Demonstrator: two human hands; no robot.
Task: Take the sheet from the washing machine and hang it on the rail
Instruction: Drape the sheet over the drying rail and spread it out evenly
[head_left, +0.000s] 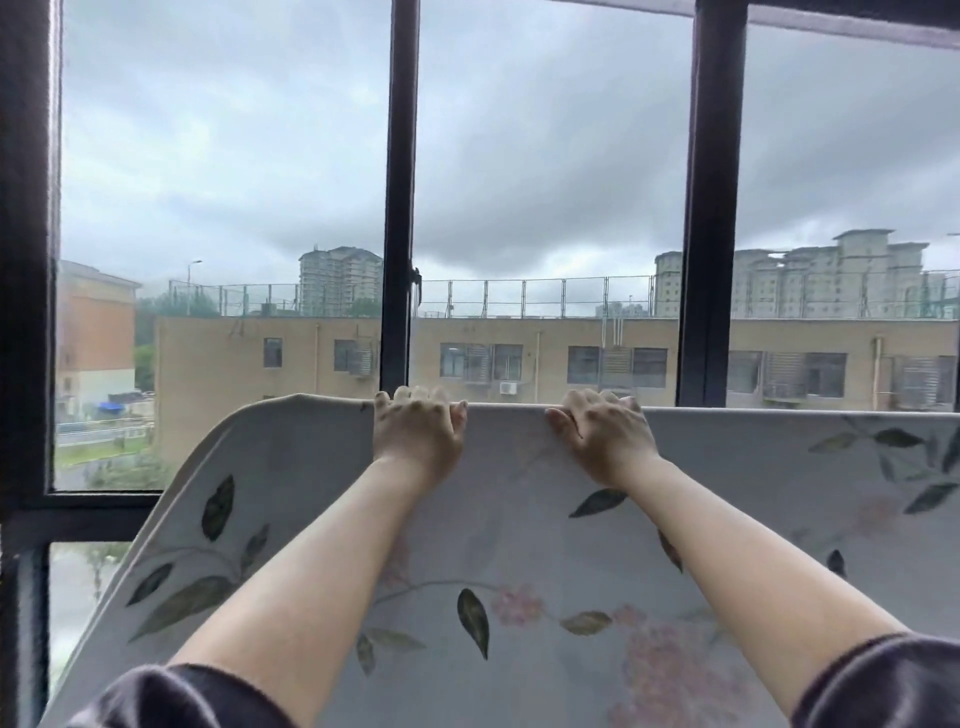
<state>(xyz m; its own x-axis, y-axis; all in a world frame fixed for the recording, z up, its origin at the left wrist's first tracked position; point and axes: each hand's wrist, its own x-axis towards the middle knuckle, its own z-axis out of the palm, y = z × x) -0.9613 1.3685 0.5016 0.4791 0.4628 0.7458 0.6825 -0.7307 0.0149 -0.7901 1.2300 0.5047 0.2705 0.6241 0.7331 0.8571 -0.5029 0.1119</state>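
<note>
**A:** Two hands on it, both at the top. Where does the sheet (519, 519) sit?

**B:** It's draped over what I take to be the rail, which is hidden under the fold. The cloth runs level across the frame in front of the window frame (400, 208) and hangs down toward the person. Its left end curves off and drops away.

**A:** And the fingers?

**B:** The left hand (418, 426) has its fingers (410, 396) close together and hooked over the top fold, tips out of sight on the far side. The right hand (602, 436) does the same, with its thumb lying out to the side along the near face. Both grip the fold, a little apart from each other.

**A:** How will it handle?

**B:** Soft and limp, I'd say — it bends smoothly over the top and has no stiffness of its own. If it's damp from the wash it will be heavier than it looks, and it may cling or drag on one side. It isn't fragile. The best hold is right where they have it, along the top fold, moving the hands outward to even the hang so the weight doesn't pull it off.

**A:** Any writing on it — a label, a brand?

**B:** None that I can read. There's only a print of dark green leaves and pale pink flowers on light cloth, and the buildings (519, 358) outside show no legible signs.
</note>
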